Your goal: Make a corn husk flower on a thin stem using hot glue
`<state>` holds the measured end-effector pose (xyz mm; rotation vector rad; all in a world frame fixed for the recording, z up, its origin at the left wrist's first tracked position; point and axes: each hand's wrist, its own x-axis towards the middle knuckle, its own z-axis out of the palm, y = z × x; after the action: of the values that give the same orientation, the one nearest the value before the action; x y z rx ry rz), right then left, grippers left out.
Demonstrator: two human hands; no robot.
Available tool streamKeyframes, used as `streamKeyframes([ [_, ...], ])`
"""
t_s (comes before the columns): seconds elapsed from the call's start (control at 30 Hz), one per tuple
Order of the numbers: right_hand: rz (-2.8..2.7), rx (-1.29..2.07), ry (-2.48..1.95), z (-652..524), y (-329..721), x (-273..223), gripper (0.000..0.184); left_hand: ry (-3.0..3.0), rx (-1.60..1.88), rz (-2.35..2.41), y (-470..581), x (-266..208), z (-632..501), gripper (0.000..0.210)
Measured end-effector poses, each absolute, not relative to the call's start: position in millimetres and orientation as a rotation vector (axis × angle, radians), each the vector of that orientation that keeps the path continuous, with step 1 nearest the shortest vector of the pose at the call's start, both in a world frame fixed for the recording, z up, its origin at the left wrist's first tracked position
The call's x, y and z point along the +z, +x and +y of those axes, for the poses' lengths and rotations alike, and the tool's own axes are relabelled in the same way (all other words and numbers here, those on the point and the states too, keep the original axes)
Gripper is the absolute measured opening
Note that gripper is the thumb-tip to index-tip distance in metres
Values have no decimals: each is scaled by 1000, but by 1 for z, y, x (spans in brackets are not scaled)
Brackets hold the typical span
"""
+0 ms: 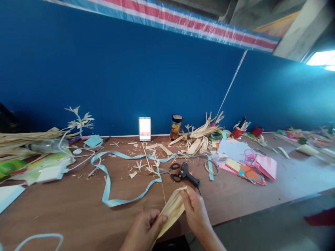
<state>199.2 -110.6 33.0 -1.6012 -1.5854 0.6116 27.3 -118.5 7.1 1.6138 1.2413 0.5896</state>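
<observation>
A pale yellow strip of dried corn husk (174,211) stretches between my two hands above the table's front edge. My left hand (146,226) pinches its lower part between thumb and fingers. At the upper end my right hand (195,209) grips the husk near its tip. Just beyond the hands lie a black glue gun (187,174) and black-handled scissors (175,170). A light blue ribbon (106,181) loops across the table to the left. Small husk flowers (141,166) rest near the scissors' blades.
A heap of dried husks (201,137) and a jar with a black lid (175,127) stand by the blue partition (131,76). Coloured paper (251,170) and a tape roll (212,167) lie to the right. A plastic bottle (49,145) and white cable (86,153) are left.
</observation>
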Motion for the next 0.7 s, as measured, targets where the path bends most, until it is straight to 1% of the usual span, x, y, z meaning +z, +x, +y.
streamKeyframes([
  [0.1,-1570,645,-1588,-109,199,34,28,1606,615,1251,27,7,-117,37],
  [0.2,-1576,763,-1493,-108,200,39,24,1568,686,1270,27,9,-114,35],
  [0.47,-1587,925,-1327,-99,211,55,25,1573,780,1299,23,10,-99,31],
  [0.7,-1663,902,-1394,-93,202,53,16,1656,689,1251,34,21,-99,26],
])
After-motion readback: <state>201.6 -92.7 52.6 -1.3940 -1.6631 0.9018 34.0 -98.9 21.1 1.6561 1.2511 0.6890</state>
